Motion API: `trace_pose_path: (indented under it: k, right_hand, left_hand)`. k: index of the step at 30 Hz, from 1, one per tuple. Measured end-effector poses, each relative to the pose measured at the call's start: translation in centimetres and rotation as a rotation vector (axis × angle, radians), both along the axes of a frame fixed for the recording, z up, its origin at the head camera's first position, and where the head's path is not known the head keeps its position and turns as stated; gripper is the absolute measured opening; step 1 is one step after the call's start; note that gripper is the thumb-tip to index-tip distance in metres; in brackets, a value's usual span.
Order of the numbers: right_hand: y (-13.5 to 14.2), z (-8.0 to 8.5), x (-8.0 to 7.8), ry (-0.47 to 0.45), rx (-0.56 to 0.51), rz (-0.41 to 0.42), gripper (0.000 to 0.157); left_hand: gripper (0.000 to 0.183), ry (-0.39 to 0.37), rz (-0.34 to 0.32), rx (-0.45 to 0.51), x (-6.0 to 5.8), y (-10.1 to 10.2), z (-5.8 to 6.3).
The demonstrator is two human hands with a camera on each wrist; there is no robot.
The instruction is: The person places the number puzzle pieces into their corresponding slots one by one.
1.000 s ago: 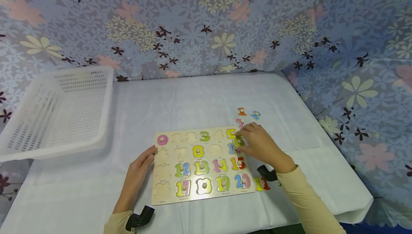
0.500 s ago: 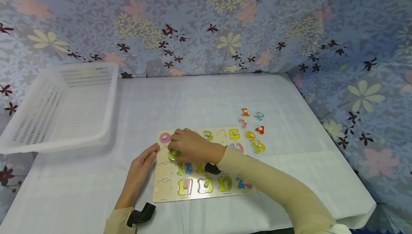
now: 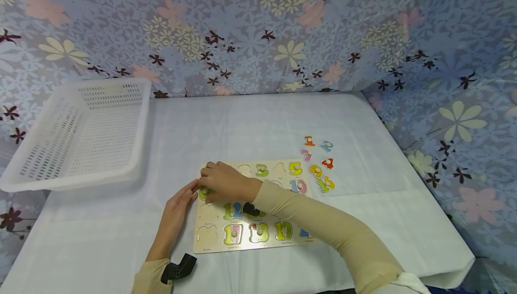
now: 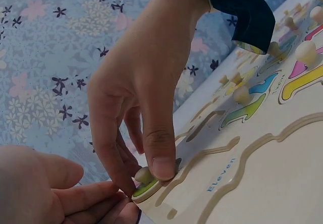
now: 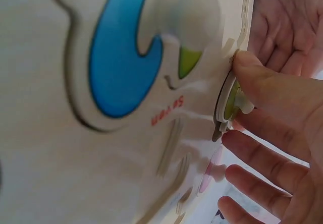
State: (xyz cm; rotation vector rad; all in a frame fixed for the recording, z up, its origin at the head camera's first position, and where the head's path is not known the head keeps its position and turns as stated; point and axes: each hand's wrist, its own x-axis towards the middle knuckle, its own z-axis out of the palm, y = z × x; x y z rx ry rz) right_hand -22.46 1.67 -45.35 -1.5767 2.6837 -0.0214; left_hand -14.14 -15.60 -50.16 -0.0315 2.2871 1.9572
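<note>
My right hand is at the upper left of the wooden number puzzle board. Its thumb and fingers pinch the edges of a green number piece, partly covered in the head view. In the left wrist view the green piece, with its round knob, lies tilted at a recess near the board's edge; whether it sits fully in cannot be told. Along the board's left edge rests my left hand, fingers extended, close to the right fingertips. In the right wrist view the thumb touches the piece's rim.
Loose number pieces lie right of the board, among them a red 4, an orange 9 and a 16. A white plastic basket stands at the back left. A floral cloth hangs behind the table.
My right hand has carried the green piece from the board's right side to its upper left, shifting slightly further left in the last half second. The left hand stays at the board's edge.
</note>
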Motion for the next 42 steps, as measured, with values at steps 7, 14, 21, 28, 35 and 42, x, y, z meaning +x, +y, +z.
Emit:
trace_pose_path:
  k: [7, 14, 21, 28, 35, 42]
  right_hand:
    - [0.2, 0.1, 0.0, 0.003, 0.014, -0.046, 0.042]
    - [0.3, 0.1, -0.3, -0.033, -0.011, -0.085, 0.043]
    - [0.4, 0.5, -0.4, -0.064, 0.002, -0.085, 0.029]
    - [0.3, 0.5, -0.1, -0.014, 0.016, -0.121, 0.021]
    - [5.2, 1.5, -0.6, -0.074, -0.171, -0.194, 0.021]
    - [15.2, 1.3, -2.3, -0.079, -0.333, -0.406, 0.018]
  left_hand:
    - [0.045, 0.010, 0.000, 0.041, -0.1, 0.1, -0.1]
    - [0.045, -0.001, 0.009, 0.044, -0.1, 0.1, -0.2]
    - [0.045, -0.016, 0.012, 0.064, -0.1, 0.2, -0.2]
    - [0.045, -0.019, 0.015, 0.031, 0.0, 0.2, 0.0]
    - [0.045, -0.037, 0.032, 0.026, -0.1, 0.4, 0.0]
    - [0.046, -0.065, 0.047, -0.012, 0.0, 0.4, -0.2]
